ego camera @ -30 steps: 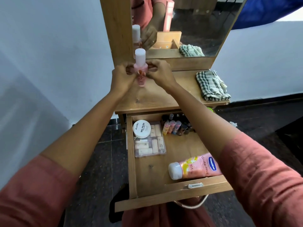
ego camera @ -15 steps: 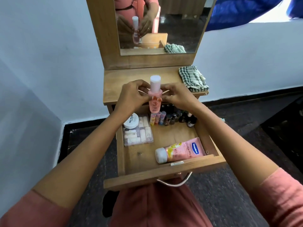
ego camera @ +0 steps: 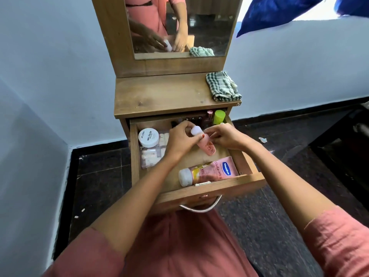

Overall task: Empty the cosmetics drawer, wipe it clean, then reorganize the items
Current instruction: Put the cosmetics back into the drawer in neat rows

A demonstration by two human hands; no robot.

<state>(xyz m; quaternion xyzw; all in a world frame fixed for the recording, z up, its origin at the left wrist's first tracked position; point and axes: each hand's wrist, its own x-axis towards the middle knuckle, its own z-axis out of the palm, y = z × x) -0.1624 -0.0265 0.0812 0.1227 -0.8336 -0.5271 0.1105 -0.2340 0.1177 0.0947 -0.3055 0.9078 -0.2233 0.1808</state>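
Over open drawer [ego camera: 209,191], tilted pink bottle [ego camera: 206,145] between left hand [ego camera: 179,140], right hand [ego camera: 225,136].

**Person as seen from the head-worn camera.** Both arms were clothed in one salmon-pink woven cloth. The left sleeve [ego camera: 85,254] and the right sleeve [ego camera: 339,240] each ended near the elbow. Below them the forearms were bare down to the left hand [ego camera: 179,140] and the right hand [ego camera: 227,136]. The same pink cloth covered the lap [ego camera: 185,246] in long, soft folds. One nail [ego camera: 202,135] of the left hand appeared to be painted red. In the mirror [ego camera: 209,27] the pink garment was reflected, crossed by a narrow dark band.
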